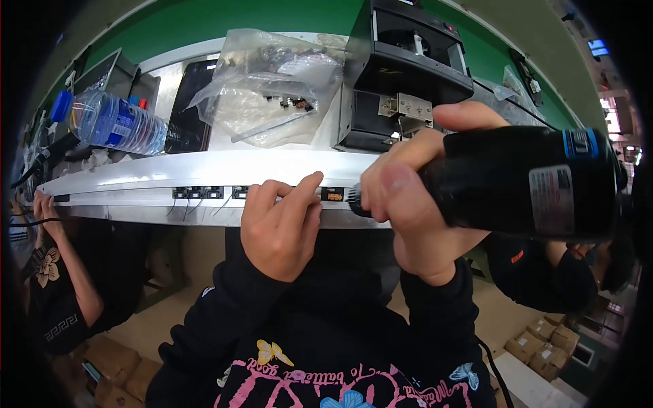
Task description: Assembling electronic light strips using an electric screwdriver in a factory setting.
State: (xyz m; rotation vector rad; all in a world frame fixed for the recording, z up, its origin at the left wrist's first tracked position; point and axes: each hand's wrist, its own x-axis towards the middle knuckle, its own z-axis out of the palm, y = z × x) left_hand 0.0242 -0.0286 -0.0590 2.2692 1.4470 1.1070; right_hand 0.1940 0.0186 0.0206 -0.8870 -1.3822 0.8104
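My right hand [415,190] is wrapped round the neck of a black handheld power tool [510,180], whose body lies sideways to the right. Its ribbed black tip [358,201] points left, close to a small black block with an orange-copper part [332,194]. That block sits in the slot of a long white rail [146,193] along the bench's front edge. My left hand [282,228] lies over the rail, just left of the block, with bent fingers closed together. What is under its fingertips is hidden. Several small black parts with thin wires [197,193] sit in the slot further left.
Behind the rail are a clear plastic bag of small parts [272,102], a black machine with a metal bracket [408,75], a dark tablet-like panel [187,109] and a water bottle [112,122]. Another person's hand [46,207] touches the rail's left end. Someone sits at right.
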